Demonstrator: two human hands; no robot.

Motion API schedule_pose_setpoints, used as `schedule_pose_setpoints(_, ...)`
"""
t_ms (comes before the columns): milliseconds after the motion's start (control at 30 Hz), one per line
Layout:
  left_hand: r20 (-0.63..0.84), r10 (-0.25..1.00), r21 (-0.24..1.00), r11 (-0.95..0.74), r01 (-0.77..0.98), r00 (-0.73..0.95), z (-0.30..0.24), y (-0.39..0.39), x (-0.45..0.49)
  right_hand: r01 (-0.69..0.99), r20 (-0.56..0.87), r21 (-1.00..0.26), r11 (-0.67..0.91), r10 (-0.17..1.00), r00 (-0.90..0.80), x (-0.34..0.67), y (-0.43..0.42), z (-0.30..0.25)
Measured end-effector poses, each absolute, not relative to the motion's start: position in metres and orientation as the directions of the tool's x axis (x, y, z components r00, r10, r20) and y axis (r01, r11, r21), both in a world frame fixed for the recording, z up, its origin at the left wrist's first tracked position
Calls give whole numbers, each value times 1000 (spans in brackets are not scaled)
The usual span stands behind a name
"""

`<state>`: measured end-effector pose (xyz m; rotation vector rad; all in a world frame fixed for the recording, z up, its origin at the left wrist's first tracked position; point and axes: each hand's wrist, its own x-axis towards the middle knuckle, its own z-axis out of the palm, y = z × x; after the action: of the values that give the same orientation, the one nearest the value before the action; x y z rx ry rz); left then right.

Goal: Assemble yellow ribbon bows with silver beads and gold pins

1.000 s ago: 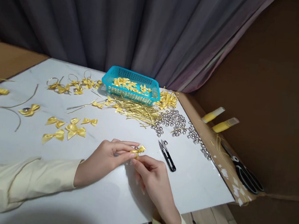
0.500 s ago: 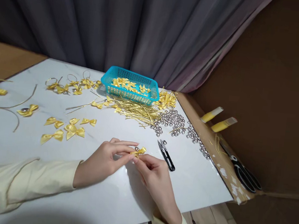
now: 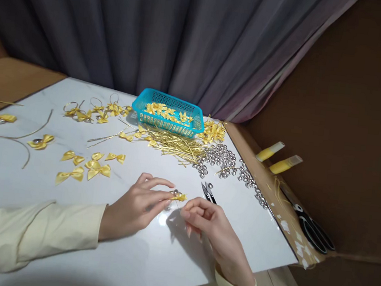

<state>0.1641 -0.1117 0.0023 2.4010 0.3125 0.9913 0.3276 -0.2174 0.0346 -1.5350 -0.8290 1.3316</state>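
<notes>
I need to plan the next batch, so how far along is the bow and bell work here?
Done, it seems: a few bows with loops lie at the far left of the table. In hand: the left hand pinches a small yellow bow with a silver bell, the right hand beside it. Left: loose bows, a basket of bows, gold wires and a pile of bells.

Dim room, single light from above. Soft glare patch on the glossy white table (image 3: pixel 150 257) near its front edge, beside the hands' shadows. Curtain (image 3: pixel 161 34) and right wall murky. Wide-angle bending toward frame edges; focus fair, slightly soft overall.
</notes>
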Motion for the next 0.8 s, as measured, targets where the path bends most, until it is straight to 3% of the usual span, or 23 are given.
schedule_pose_setpoints(100,655,258,413,-909,-51,710,2,-113,161,-118,-413,-907,-404,909,62,332,-218,34)
schedule_pose_setpoints(167,656,240,396,-917,-56,716,1,-113,160,-135,-423,-900,-415,906,35,331,-218,33)
schedule_pose_setpoints(500,497,481,660,-750,47,722,-4,-106,167,-250,-279,-944,-216,928,249,326,-215,26)
schedule_pose_setpoints(700,455,532,715,-696,63,715,-6,-104,168,-341,-242,-925,-165,950,197,325,-213,26)
schedule_pose_setpoints(800,468,516,702,-710,53,717,-5,-105,168,-304,-239,-935,-184,959,154,323,-213,25)
